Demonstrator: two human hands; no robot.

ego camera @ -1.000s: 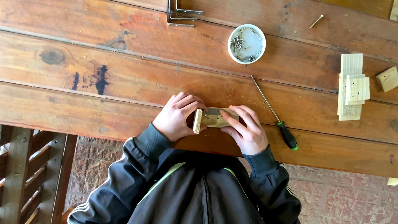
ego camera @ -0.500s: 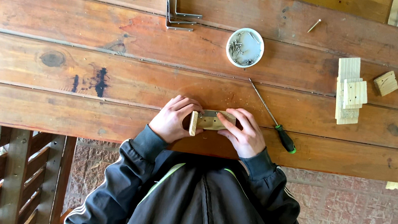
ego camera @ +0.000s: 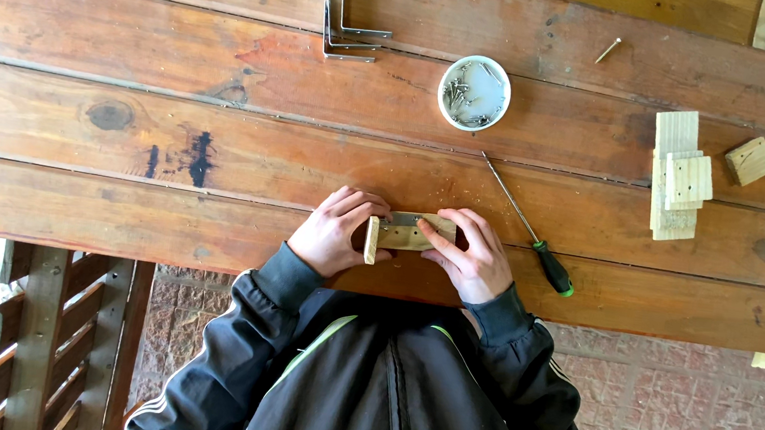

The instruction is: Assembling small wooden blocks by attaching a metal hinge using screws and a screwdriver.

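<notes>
A small wooden block assembly (ego camera: 404, 234), with one piece stood on edge against the left end of a flat piece, is held at the lower centre of the frame on the plank bench (ego camera: 111, 211), the left hand (ego camera: 333, 234) closed around the upright piece and the right hand (ego camera: 473, 255) pressed over the flat one, each grip clamped on the wood. The joint is best kept square and flush while the pieces are pinned firmly against the bench. A green-handled screwdriver (ego camera: 528, 231) lies just right, a white dish of screws (ego camera: 474, 92) above.
</notes>
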